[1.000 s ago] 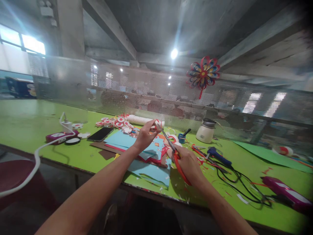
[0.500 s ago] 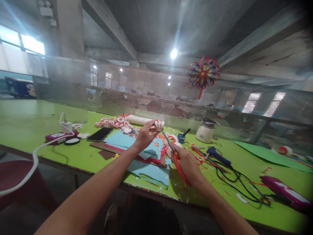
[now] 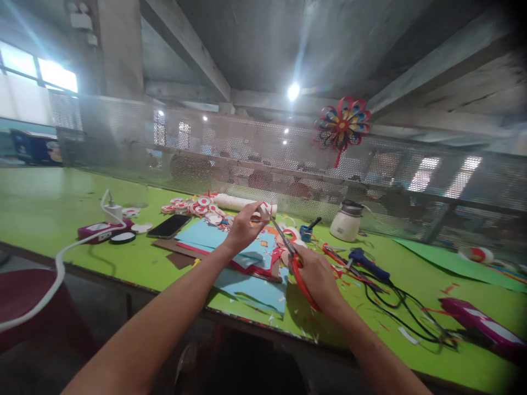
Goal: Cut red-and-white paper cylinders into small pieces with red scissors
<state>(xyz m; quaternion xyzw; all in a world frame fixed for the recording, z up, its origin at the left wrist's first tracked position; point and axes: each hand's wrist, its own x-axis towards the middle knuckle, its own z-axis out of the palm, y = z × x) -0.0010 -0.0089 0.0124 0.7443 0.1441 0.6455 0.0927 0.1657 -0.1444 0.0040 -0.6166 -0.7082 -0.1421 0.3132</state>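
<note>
My right hand (image 3: 318, 276) grips the red handles of a pair of scissors (image 3: 284, 237), its blades pointing up and to the left. Pinched in my left hand (image 3: 246, 227) is a small white paper piece (image 3: 264, 213) with some red on it, right at the blade tips. Whether the blades bite into the paper I cannot tell. Below both hands lie light blue paper sheets (image 3: 206, 236) stacked over red and brown ones, strewn with small scraps. White and red paper rings (image 3: 293, 236) rest just behind the scissors.
Behind lie a white roll (image 3: 234, 203) and a heap of red-and-white discs (image 3: 201, 206). A phone (image 3: 172, 225) and purple power strip (image 3: 99, 231) are left. To the right are a blue glue gun (image 3: 368, 263) with black cord, a cream jug (image 3: 346, 222) and green paper (image 3: 444, 260).
The hands and scissors stay almost in place. The white piece at the blade tips appears slightly turned, and the view has shifted a little.
</note>
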